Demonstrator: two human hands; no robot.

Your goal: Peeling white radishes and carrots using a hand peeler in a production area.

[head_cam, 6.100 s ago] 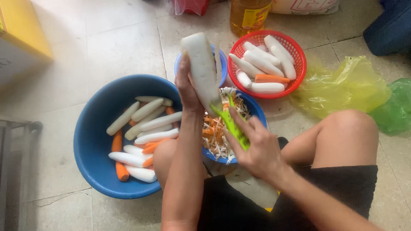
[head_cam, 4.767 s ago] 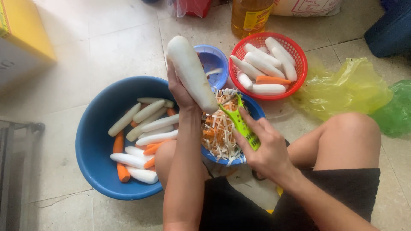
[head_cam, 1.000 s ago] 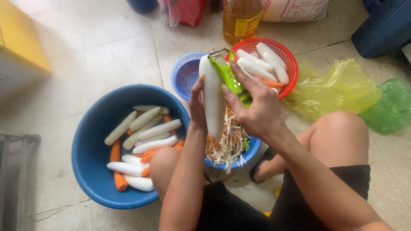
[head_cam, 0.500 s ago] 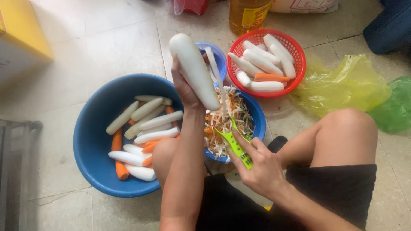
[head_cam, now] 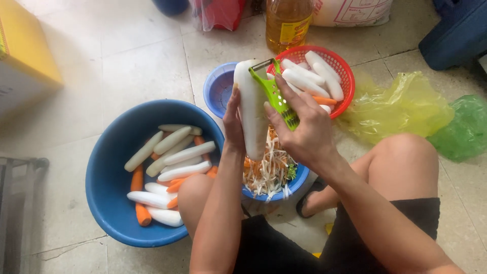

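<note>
Peeled white radish, long and smooth, upright in left hand; green peeler gripped in right hand.

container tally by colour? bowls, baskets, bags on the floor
Blue: 3, the big basin, small bowl and shreds bowl
Red: 1, basket
Yellow: 1, bag
Green: 1, bag
Total: 6

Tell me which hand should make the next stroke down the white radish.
The right hand: it holds the green peeler with the blade at the top of the white radish. The left hand grips the radish upright over the bowl of shreds.
</note>
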